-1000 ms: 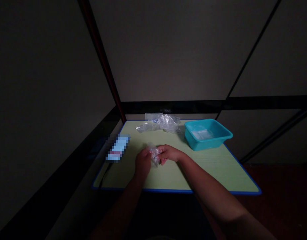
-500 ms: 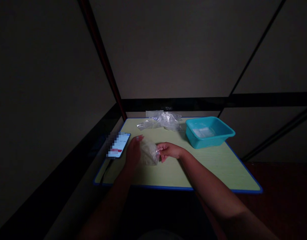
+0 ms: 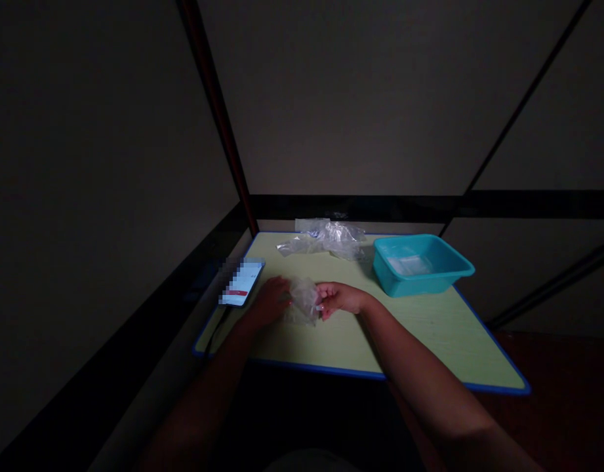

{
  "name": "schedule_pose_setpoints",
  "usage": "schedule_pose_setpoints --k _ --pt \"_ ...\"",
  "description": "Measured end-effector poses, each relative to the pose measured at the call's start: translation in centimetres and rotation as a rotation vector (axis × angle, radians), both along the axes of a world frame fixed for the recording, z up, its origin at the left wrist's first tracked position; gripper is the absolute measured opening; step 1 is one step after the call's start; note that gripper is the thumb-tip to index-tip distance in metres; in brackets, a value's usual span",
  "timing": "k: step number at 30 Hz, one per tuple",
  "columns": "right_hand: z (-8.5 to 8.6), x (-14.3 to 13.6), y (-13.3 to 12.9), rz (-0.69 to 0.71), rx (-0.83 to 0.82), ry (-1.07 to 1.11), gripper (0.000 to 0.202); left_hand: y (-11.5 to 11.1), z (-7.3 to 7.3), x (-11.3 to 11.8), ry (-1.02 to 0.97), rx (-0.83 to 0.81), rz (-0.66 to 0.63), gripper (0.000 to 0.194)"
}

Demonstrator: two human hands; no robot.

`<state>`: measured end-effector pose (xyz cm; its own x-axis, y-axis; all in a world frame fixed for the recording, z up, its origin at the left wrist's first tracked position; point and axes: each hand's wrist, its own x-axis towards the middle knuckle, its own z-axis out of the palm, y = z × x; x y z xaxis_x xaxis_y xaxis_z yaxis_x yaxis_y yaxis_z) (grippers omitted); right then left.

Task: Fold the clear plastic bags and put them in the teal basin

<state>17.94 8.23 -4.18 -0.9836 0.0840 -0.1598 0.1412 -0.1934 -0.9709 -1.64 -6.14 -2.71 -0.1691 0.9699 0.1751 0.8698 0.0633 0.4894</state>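
Observation:
A clear, crumpled plastic bag [image 3: 303,303] is between my two hands, low over the middle of the table. My right hand [image 3: 340,299] pinches its right side with thumb and fingers. At the bag's left side, my left hand [image 3: 272,299] has its fingers curled in and closed on the edge; dim light partly hides the grip. More clear plastic bags [image 3: 334,237] lie in a loose, shiny heap at the back of the table.
A turquoise plastic basket [image 3: 420,285] with clear, flat plastic inside stands at the back right. A phone [image 3: 245,283] with a lit screen, partly pixelated, lies at the left edge. The pale table [image 3: 420,341] has a blue rim; dark walls stand behind and left.
My left hand has lowered and its fingers have curled in at the bag's left side. The bag looks more bunched. My right hand keeps its pinch, and the view has shifted slightly.

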Motion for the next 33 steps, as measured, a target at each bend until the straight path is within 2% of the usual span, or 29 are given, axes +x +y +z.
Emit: schedule_pose_setpoints --k 4,7,12,16,21,26,30,33 --pt "0.0 0.0 0.0 0.012 0.01 0.0 0.047 -0.8 0.5 0.0 0.002 0.025 0.01 0.017" --pt "0.0 0.0 -0.1 0.001 0.022 -0.003 0.045 -1.8 0.3 0.1 0.014 0.03 -0.008 0.017" --pt "0.2 0.0 -0.3 -0.004 0.039 -0.008 0.042 -4.1 -1.1 0.6 -0.008 0.051 -0.013 0.031" --pt "0.8 -0.2 -0.7 -0.017 0.085 -0.071 0.037 -5.4 -1.8 1.0 -0.191 0.049 0.052 0.051" --pt "1.1 -1.0 -1.1 -0.013 0.199 -0.176 0.026 -5.6 -1.8 1.0 -0.468 0.061 0.119 0.065" --pt "1.3 -2.3 -1.4 0.051 0.328 -0.26 0.013 -5.7 -1.8 1.1 -0.456 0.077 0.177 0.067" --pt "1.9 -3.1 -1.7 0.098 0.427 -0.314 0.009 -5.5 -1.5 1.2 -0.54 0.062 0.213 0.074" --pt "2.2 -3.4 -1.8 0.12 0.453 -0.324 0.006 -5.0 -1.3 1.2 -0.586 0.091 0.255 0.068"
